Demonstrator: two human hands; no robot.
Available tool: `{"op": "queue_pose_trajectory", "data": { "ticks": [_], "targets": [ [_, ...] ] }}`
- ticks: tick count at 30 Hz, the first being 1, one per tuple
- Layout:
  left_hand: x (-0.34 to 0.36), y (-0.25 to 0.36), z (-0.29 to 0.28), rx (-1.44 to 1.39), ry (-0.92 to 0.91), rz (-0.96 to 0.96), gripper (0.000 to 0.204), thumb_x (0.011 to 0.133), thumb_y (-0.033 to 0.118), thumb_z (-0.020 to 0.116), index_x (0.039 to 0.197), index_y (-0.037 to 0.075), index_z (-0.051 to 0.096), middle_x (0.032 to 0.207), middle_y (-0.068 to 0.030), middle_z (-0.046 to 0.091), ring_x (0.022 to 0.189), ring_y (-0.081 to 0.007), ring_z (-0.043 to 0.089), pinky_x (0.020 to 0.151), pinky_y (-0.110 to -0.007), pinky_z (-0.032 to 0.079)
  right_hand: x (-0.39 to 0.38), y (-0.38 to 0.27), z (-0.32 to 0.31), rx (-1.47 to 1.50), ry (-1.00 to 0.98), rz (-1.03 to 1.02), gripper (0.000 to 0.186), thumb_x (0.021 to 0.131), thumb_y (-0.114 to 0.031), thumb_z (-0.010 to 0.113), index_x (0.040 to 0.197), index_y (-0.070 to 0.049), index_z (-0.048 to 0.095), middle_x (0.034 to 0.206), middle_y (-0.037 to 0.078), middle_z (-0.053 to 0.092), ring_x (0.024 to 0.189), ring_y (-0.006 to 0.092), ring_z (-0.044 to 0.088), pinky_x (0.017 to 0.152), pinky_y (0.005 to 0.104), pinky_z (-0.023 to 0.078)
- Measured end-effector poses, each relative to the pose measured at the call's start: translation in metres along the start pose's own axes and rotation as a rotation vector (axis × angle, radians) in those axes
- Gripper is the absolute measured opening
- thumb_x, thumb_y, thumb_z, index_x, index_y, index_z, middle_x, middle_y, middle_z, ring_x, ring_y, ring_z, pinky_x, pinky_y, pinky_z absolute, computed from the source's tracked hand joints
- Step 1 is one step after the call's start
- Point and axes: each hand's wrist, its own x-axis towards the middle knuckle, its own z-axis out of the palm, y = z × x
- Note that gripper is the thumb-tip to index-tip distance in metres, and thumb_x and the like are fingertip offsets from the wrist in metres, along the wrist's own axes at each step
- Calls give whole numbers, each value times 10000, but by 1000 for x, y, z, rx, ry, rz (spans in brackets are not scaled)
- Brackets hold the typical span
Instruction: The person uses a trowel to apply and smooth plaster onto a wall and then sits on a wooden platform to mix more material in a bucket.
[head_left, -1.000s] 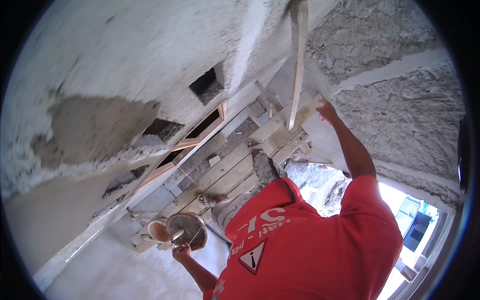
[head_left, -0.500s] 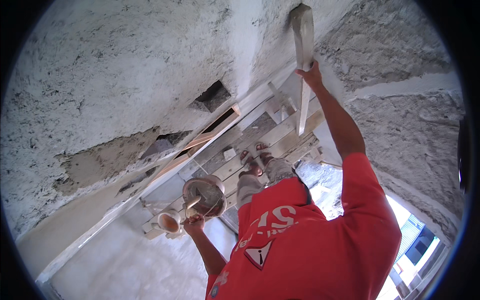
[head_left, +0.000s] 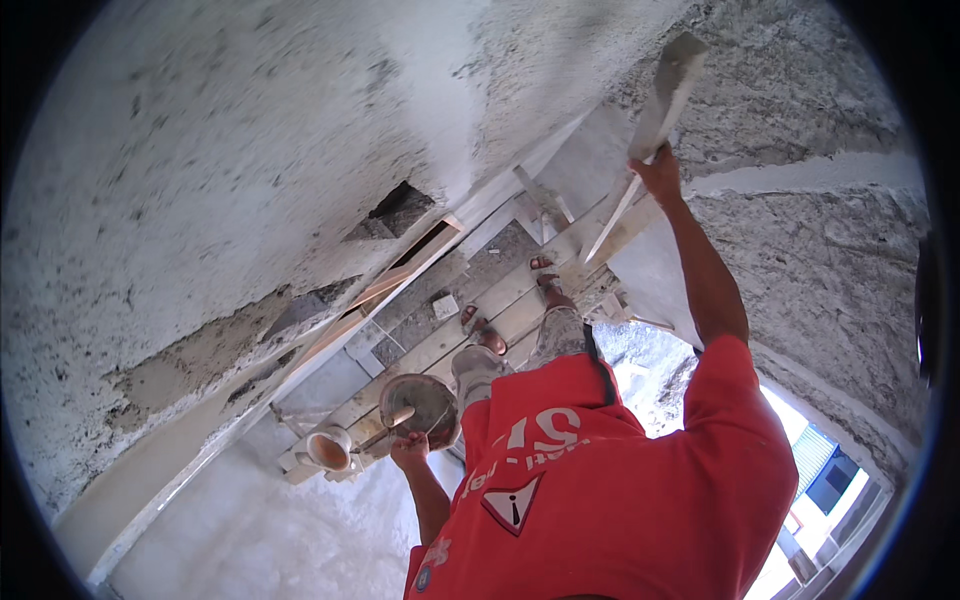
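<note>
My right hand (head_left: 655, 172) grips a long, pale straightedge board (head_left: 668, 88), held at a slant near the rough wall at upper right. My left hand (head_left: 410, 450), at lower centre, is closed on the thin handle of a round bucket (head_left: 430, 395). The bucket has dark grey contents and a tool with a pale handle (head_left: 402, 416) in it. Just left of it is a smaller pale container (head_left: 329, 452) with an orange-brown interior. My sandalled feet (head_left: 485, 330) stand on wooden planks (head_left: 445, 355).
A plastered wall (head_left: 220, 160) with rough holes (head_left: 400, 205) and wooden frames (head_left: 405, 268) runs along the left. Rough grey wall (head_left: 800, 260) fills the right. A bright opening (head_left: 825, 480) is at lower right. Loose board pieces (head_left: 540, 200) lie at the planks' far end.
My right hand has taken hold of the straightedge and shifted it rightward. My feet have moved along the planks toward upper right, and the bucket in my left hand has moved rightward and up.
</note>
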Motion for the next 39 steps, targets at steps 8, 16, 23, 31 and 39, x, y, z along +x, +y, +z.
{"op": "queue_pose_trajectory", "data": {
  "ticks": [8,16,23,31,39],
  "targets": [
    [-34,-31,-40,-91,205,56,160,771,216,493,700,126,383,580,-16,383,609,-228,486,672,-456,394,67,39,-70,22,12,51,754,642,-296,812,1232,50,495,1099,278,656,1053,417,637,889,455,511],
    [-95,-95,-48,-265,289,-37,251,850,308,489,722,117,389,620,-7,406,626,-215,491,711,-472,427,137,103,-72,-65,76,102,766,645,-310,799,1263,17,486,1070,262,672,996,409,660,889,465,514],
    [-108,-146,-76,-421,255,-86,226,861,293,473,779,99,391,683,-27,415,657,-221,488,736,-488,435,189,89,-12,28,8,125,802,613,-297,810,1282,23,507,1138,253,648,1083,405,622,918,432,491],
    [-68,-239,-46,-511,88,-206,152,853,245,481,817,124,397,678,-32,418,646,-223,475,708,-471,439,341,134,-36,353,41,-200,923,634,-259,858,1404,31,440,1285,191,585,1110,299,603,971,408,484],
    [-79,-250,-114,-547,169,28,122,857,181,566,769,159,485,617,-5,405,549,-180,428,560,-380,449,233,145,-2,-133,52,142,1222,647,-581,841,1494,46,222,1438,269,419,1278,402,480,1057,466,417]
  ]
}}
